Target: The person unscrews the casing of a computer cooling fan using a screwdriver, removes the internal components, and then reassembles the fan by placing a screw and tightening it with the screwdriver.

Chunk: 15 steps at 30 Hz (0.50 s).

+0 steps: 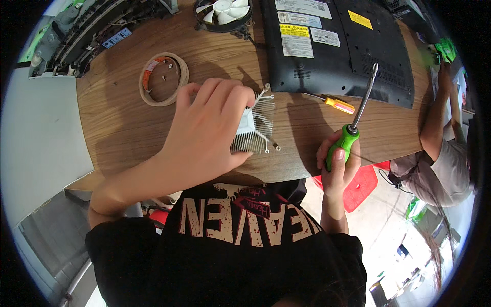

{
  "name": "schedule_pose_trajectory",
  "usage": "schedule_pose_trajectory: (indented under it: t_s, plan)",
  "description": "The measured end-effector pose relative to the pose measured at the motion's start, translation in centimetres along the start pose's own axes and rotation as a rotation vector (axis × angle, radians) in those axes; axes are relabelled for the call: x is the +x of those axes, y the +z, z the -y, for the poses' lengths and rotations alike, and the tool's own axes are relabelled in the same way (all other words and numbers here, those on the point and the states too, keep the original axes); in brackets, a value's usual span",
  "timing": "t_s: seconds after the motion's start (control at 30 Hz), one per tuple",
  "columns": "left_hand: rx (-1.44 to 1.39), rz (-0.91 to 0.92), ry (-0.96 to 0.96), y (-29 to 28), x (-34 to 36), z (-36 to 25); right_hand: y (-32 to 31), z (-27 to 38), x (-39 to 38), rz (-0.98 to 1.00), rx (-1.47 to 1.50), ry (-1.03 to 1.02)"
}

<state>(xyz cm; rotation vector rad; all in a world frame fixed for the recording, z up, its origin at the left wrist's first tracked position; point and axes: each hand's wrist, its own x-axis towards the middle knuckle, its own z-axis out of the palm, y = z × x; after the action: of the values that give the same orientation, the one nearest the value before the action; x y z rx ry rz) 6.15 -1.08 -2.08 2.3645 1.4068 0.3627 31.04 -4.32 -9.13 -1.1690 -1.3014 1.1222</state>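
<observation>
My left hand is closed over a silver finned heat sink on the wooden table, and covers its left part. Metal mounting arms with round ends stick out at the heat sink's corners. In my right hand is a screwdriver with a green handle and a steel shaft. It is held upright at a slant, its tip toward the black laptop, apart from the heat sink. A smaller screwdriver with a yellow-orange handle lies against the laptop's near edge.
A black laptop lies underside up at the back. Left of it stands a fan with white blades. A tape roll rings several small screws. An opened machine occupies the far left. At right, another person's arm reaches along the table.
</observation>
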Motion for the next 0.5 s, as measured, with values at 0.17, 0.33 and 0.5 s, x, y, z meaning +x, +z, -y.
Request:
schedule_pose_trajectory:
  t_s: [0.17, 0.33, 0.5]
  plan:
    - [0.016, -0.033, -0.015, -0.1, 0.7, 0.3, 0.0, 0.5, 0.2, -0.043, 0.07, 0.02]
    - [-0.142, -0.101, 0.042, -1.8, 2.2, 1.6, 0.3, 0.5, 0.6, -0.085, 0.123, 0.064]
    - [-0.01, -0.183, 0.12, -4.3, 8.4, 10.6, 0.1, 1.1, 1.0, -0.082, 0.237, 0.079]
